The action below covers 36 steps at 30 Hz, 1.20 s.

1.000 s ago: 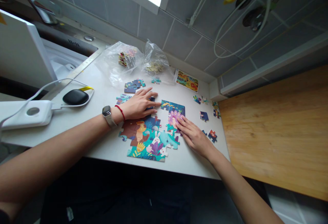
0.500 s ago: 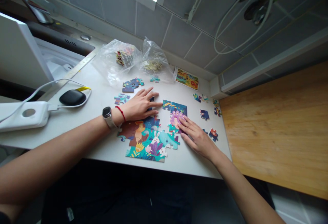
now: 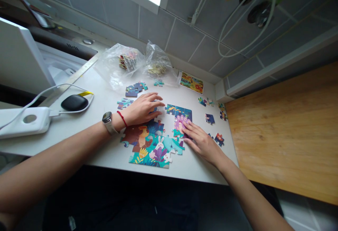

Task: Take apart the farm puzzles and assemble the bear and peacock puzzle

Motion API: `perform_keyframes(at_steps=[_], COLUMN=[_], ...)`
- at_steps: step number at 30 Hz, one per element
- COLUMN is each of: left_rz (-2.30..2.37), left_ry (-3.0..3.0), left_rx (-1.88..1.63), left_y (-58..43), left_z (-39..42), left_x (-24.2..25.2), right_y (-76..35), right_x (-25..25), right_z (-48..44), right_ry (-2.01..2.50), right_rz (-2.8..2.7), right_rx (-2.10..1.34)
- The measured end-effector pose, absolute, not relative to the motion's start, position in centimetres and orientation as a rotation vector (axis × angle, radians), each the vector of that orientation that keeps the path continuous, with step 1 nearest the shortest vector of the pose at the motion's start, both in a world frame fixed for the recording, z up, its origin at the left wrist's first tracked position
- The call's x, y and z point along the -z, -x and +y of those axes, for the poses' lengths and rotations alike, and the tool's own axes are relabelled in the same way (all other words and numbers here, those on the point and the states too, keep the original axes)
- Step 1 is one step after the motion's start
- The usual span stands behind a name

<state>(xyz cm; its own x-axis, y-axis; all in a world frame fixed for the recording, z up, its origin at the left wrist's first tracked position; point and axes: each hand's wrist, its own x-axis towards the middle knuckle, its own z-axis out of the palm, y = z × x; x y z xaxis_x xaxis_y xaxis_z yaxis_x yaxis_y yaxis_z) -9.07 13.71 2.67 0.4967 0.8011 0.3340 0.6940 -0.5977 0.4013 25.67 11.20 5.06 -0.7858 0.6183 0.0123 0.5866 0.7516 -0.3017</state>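
Jigsaw puzzle [image 3: 150, 150]: colourful cardboard jungle picture lying on the counter, its large joined section showing a brown bear and a white rabbit, with a smaller joined section [image 3: 182, 115] bearing a purple peacock at its upper right.

Left hand [image 3: 141, 109]: lying flat, fingers spread, grip apart, over a dark blue piece [image 3: 154, 110] at the top edge of the large section.

Right hand [image 3: 203, 143]: grip also apart, fingertips [image 3: 185, 126] resting on the peacock section.

Around: white counter [image 3: 105, 99], two clear plastic bags [image 3: 157, 62] of pieces, small picture card [image 3: 191, 82], scattered loose pieces [image 3: 210, 119].

Risk: a sliding palm could nudge the joined sections out of line; a sweeping forearm could push loose pieces toward the counter's front edge (nothing there looks able to stop them).

Writing: no brand or lettering can be read, even on the silver wristwatch [image 3: 107, 118], whose face is too dark and small.
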Motion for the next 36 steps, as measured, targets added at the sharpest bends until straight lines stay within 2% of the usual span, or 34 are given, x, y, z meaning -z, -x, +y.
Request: perform_keyframes(at_steps=[2, 7, 13, 20, 28, 36], left_rz=[1.237, 1.097, 1.184, 1.263, 1.287, 1.290], left_ry=[-2.539, -2.632, -2.624, -2.565, -2.583, -2.569], left_rx=[-0.719, -0.432, -0.600, -0.865, -0.847, -0.852], left_y=[8.4, 4.7, 0.6, -0.3, -0.6, -0.8], left_z=[12.6, 5.8, -0.4, -0.1, 0.3, 0.6], left_x=[-3.9, -6.5, -3.5, -0.9, -1.0, -0.8], right_y=[-25.3, -23.9, -23.1, -22.5, -22.4, -22.4], right_x=[-5.5, -6.5, -5.8, -6.8, -7.3, -7.5], right_z=[11.7, 12.3, 11.8, 11.4, 11.3, 11.6], right_ry=[0.980, 0.935, 0.939, 0.873, 0.870, 0.899], right_rz=[-2.848, -3.009, -3.155, -3.318, -3.331, -3.304], right_rx=[-0.373, -0.180, 0.023, 0.174, 0.223, 0.129])
